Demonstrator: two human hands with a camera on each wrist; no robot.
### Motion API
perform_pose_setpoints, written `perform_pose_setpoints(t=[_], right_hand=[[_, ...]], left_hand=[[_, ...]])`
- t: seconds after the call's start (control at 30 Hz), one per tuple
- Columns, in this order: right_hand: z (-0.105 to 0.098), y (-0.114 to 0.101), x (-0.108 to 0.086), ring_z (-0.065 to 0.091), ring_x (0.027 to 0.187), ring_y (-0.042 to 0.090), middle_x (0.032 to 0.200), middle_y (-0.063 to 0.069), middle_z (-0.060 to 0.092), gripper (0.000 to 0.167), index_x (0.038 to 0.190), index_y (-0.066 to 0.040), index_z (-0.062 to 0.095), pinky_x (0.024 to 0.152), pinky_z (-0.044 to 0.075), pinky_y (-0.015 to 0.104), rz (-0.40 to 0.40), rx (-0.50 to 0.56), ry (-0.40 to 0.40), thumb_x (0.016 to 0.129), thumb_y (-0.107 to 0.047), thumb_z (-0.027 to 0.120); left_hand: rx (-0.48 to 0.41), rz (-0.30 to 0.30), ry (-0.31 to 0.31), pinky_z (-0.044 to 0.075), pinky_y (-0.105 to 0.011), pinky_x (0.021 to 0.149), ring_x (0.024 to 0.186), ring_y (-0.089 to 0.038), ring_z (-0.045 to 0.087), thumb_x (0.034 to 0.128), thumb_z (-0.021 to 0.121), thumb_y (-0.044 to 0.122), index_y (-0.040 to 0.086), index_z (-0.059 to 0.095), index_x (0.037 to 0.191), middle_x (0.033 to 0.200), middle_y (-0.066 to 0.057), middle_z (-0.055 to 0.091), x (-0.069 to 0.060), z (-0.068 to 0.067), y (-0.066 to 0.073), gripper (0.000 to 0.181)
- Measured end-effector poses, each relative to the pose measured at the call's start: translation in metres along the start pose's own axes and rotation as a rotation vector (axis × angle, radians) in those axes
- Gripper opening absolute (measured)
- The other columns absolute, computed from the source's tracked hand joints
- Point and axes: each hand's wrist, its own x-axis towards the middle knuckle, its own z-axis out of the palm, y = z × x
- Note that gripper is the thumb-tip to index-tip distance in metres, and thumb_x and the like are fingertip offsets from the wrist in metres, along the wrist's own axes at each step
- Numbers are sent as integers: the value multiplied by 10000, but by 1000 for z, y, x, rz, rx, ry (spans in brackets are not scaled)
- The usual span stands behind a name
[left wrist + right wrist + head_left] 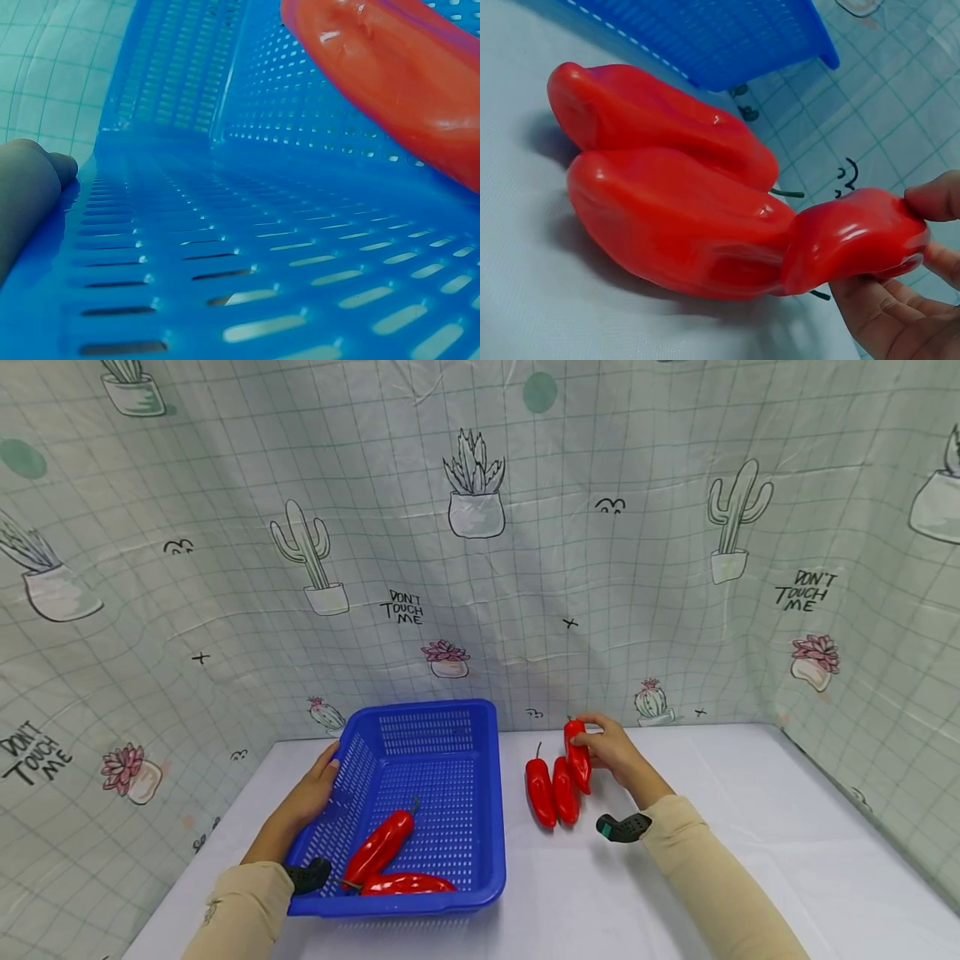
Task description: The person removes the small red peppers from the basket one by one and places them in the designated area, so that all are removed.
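Where basket edges [492,810] leave room, the right hand [613,747] pinches a pepper [578,763].

The blue basket [491,802] is full of little holes and sits on the desk [555,885]. Inside are two shiny red peppers: a slanted pepper [381,846] with its stem pointing away, and a sideways pepper [408,883] by the near wall. To the basket's right, a left pepper [541,792] and a middle pepper [566,791] lie side by side. The right hand [609,747] pinches another red pepper [577,760], tilted, next to them
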Motion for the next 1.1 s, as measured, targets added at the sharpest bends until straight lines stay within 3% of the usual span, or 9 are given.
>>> perform_pose_setpoints(t=[0.2, 0.53, 0.8, 1.1], right_hand=[[-1, 2, -1, 610, 841, 201, 1341, 260, 498, 535, 1461, -47, 384, 776, 577, 297, 18, 8, 7, 961, -154, 540], [-4, 11, 2, 625, 756, 107, 1344, 284, 498, 534, 1467, -41, 372, 705, 564, 239, 14, 59, 7, 966, -150, 524], [-7, 18, 2, 604, 866, 170, 1398, 276, 445, 563, 1494, -39, 337, 724, 557, 236, 36, 70, 13, 972, -159, 513], [-8, 25, 2, 630, 787, 100, 1377, 297, 479, 603, 1502, -3, 307, 730, 552, 224, 35, 54, 24, 969, -156, 544]], left_hand=[[-12, -3, -3, 271, -650, 1084, 1325, -537, 331, 1092, 197, 233, 32, 28, 1563, 1542, -369, 164, 0, 0, 1, 539], [5, 6, -3, 315, -643, 1052, 1278, -533, 379, 1092, 199, 238, 25, 33, 1560, 1535, -374, 176, -1, -1, 1, 540], [4, 0, -2, 273, -643, 1085, 1331, -536, 329, 1094, 201, 231, 26, 39, 1561, 1553, -360, 148, -2, -1, 3, 535], [2, 23, 3, 281, -632, 1081, 1294, -517, 366, 1093, 200, 218, 19, 37, 1560, 1542, -365, 174, -1, 0, -1, 534]])
